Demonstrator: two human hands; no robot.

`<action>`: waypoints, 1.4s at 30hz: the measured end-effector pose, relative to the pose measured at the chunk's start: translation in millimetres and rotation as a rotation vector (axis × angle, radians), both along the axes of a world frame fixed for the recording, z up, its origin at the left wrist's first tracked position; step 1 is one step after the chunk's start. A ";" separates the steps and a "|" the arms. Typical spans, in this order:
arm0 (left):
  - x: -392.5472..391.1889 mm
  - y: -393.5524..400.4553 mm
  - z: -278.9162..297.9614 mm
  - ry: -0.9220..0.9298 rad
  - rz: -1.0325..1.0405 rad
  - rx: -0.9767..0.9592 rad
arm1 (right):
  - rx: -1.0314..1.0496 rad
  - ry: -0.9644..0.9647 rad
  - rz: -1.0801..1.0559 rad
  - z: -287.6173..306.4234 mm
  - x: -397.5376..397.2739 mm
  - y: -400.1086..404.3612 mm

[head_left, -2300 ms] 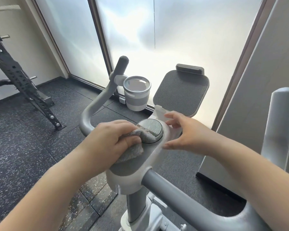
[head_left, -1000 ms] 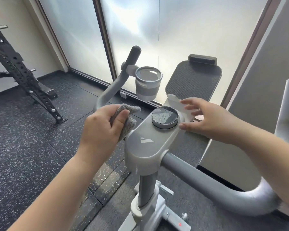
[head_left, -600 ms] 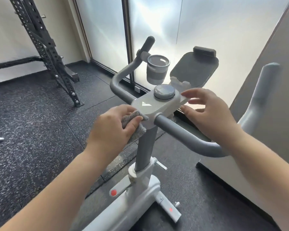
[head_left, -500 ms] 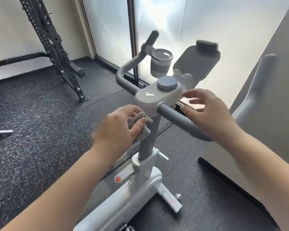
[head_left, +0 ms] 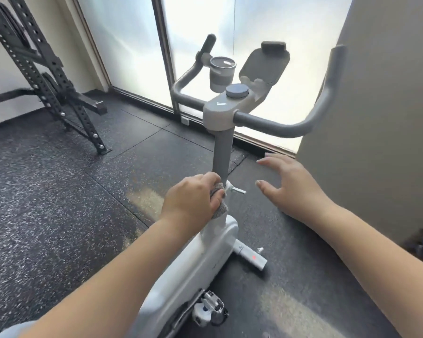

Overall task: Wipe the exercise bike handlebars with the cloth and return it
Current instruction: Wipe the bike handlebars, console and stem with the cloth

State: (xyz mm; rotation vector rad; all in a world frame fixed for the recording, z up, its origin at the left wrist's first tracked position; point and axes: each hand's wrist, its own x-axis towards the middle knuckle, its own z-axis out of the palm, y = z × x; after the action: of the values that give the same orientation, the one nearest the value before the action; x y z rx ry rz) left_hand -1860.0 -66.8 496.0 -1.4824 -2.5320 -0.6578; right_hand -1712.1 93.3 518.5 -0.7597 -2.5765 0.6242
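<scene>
The exercise bike stands ahead of me, its grey handlebars [head_left: 274, 125] curving up on both sides of a light console [head_left: 226, 109] with a round dial. My left hand [head_left: 193, 200] grips a crumpled grey cloth [head_left: 217, 203] low down, beside the bottom of the grey stem [head_left: 222, 152] where it enters the white frame. Only a small part of the cloth shows past my fingers. My right hand [head_left: 286, 187] hovers to the right of the stem with fingers spread, holding nothing and touching nothing.
A cup holder [head_left: 221, 73] and tablet rest [head_left: 264, 63] sit behind the console. A black perforated rack [head_left: 51, 76] stands at the left on the speckled rubber floor [head_left: 71, 196]. A beige wall [head_left: 376, 118] rises close on the right. Frosted glass panels fill the back.
The view has pulled back from the bike. My left hand with the cloth has dropped from the console down to the base of the stem. My right hand has left the console and lowered.
</scene>
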 end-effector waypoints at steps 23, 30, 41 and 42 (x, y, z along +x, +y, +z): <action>129.5 -200.4 -95.0 0.117 -0.250 -0.335 | 0.017 -0.455 -0.282 -99.1 165.2 -229.7; 176.9 -316.9 -86.5 -0.011 -0.186 -0.418 | -0.021 -0.448 -0.222 -118.3 195.3 -331.7; 164.2 -462.7 -67.2 0.048 -0.075 -0.349 | 0.054 -0.430 -0.133 -97.6 162.8 -465.9; 157.2 -478.5 -66.7 0.049 -0.069 -0.345 | 0.058 -0.434 -0.133 -96.7 153.0 -477.9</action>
State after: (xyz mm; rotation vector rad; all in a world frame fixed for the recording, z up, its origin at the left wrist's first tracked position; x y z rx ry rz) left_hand -1702.8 -545.2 429.3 -1.6704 -2.6661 -0.1917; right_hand -1559.1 -384.7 421.9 -1.1424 -2.8795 0.3716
